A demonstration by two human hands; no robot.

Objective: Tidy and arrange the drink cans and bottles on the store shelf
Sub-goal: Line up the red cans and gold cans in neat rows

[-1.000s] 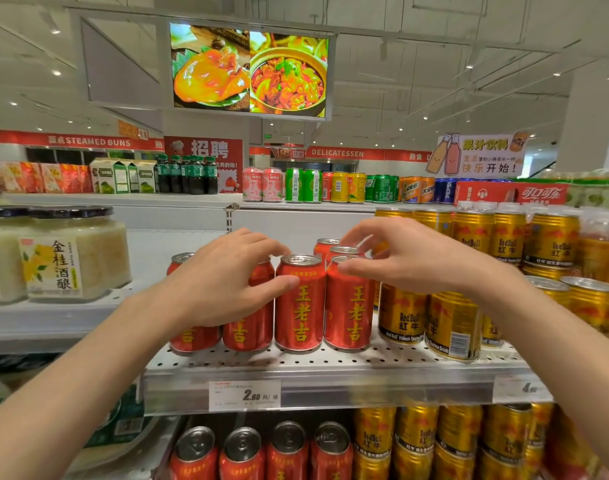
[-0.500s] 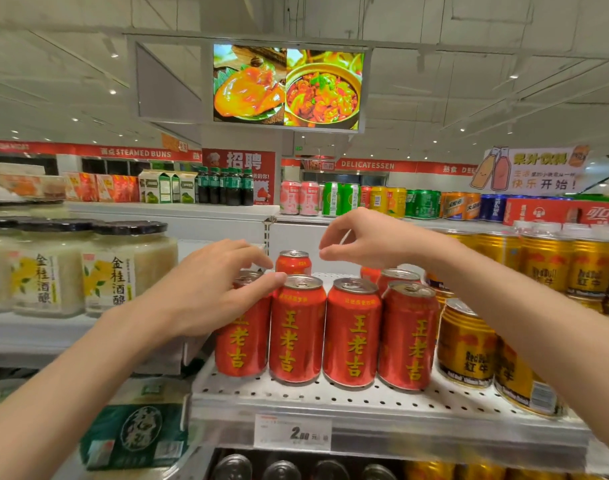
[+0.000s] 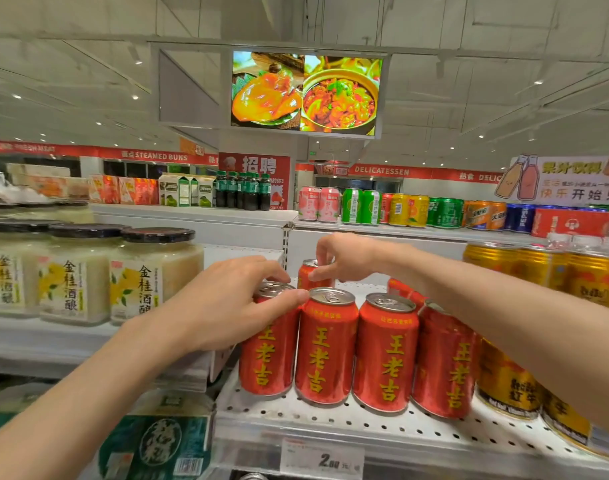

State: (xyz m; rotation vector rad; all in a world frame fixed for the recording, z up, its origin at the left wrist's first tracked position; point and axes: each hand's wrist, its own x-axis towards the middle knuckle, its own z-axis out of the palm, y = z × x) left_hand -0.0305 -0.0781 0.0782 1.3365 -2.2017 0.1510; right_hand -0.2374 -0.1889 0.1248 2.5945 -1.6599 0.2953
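Note:
Several red herbal-tea cans stand in a front row on the white perforated shelf (image 3: 330, 427). My left hand (image 3: 227, 306) grips the top of the leftmost front can (image 3: 268, 355), thumb reaching toward the second can (image 3: 325, 344). My right hand (image 3: 344, 258) reaches further back and pinches the top of a lone red can (image 3: 308, 277) standing behind the row. Two more red cans (image 3: 386, 351) stand to the right, the last partly hidden by my right forearm.
Gold energy-drink cans (image 3: 504, 379) stand right of the red ones, with more on the far right. Glass jars with black lids (image 3: 147, 275) fill the shelf to the left. A price tag (image 3: 322, 460) hangs on the shelf edge. Mixed cans and bottles line the far top shelf.
My right hand has moved left and back, from over the front cans to the lone rear can. The view shifted closer and leftward. My left hand stays on the leftmost can.

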